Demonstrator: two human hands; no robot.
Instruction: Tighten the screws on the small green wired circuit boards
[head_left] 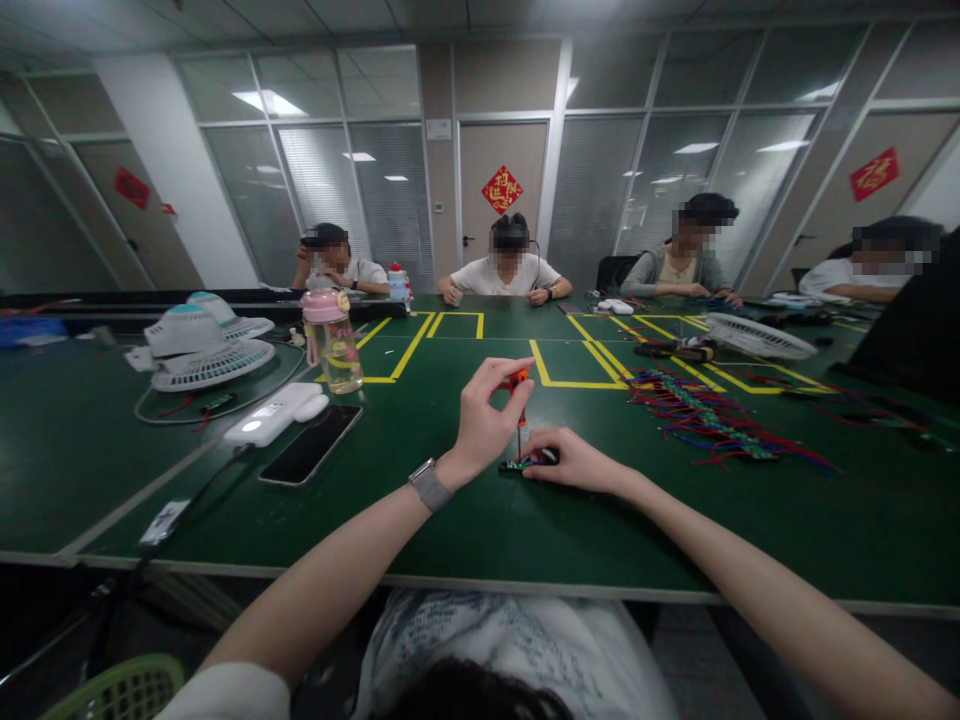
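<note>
My left hand (486, 408) grips the orange and black handle of a screwdriver (522, 412) from above, thumb and fingers closed round its top. The screwdriver stands upright, its thin shaft pointing down at a small green circuit board (513, 466) on the table. Whether the tip touches a screw is too small to tell. With its fingers closed on the board's right end, my right hand (574, 460) rests low on the table. A dark piece and some thin wires show between its fingers, partly hidden.
Right of my hands lies a row of circuit boards with red and blue wires (705, 415). To the left are a phone (311, 446), a white power bank (274, 414), a pink-lidded bottle (334, 340) and a white fan (202, 350). Several people sit across the green table (420, 540).
</note>
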